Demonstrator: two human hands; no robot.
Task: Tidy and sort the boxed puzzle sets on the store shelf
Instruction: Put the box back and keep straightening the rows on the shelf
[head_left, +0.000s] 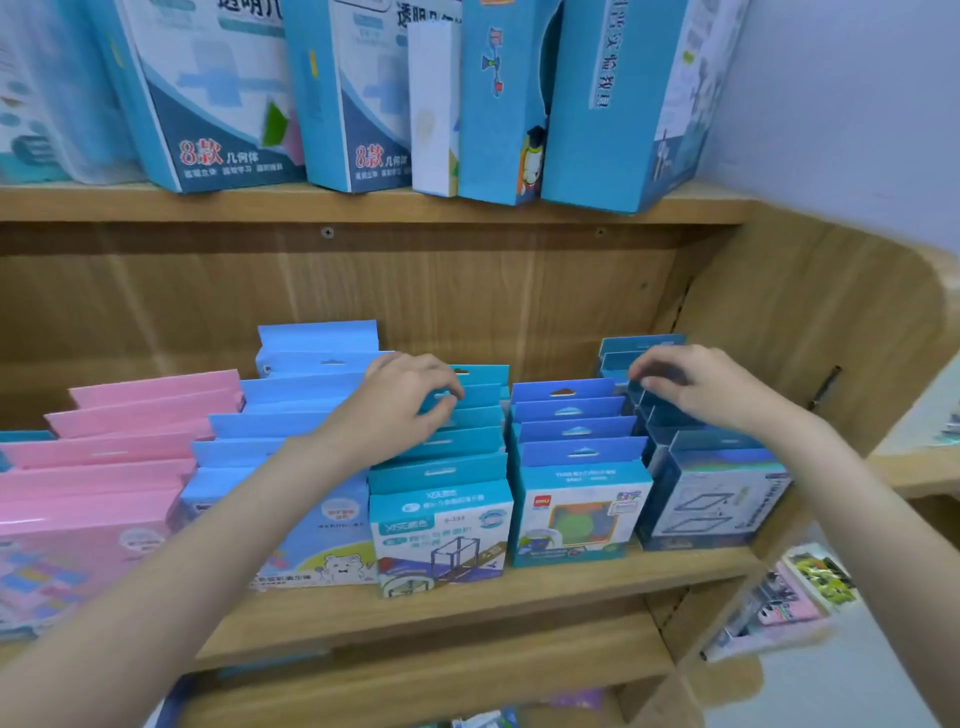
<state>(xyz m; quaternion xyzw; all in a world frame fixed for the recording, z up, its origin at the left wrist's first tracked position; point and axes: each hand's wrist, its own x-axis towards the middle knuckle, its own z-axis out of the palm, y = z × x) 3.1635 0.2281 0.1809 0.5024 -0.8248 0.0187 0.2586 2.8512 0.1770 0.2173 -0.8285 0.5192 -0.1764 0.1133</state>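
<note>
Boxes sit mostly sorted in colour rows on the shelf (467, 597), left hand (410, 400) pinching a teal box (470, 395) tab, right hand (691, 384) curled on dark-blue boxes (675, 415), final straightening seemingly left.

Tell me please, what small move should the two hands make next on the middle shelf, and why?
Probably the left hand should push the teal boxes it grips back into line: their front box overhangs the shelf edge, ahead of the neighbouring row. The right hand rests on the dark blue boxes and could steady them.
</note>
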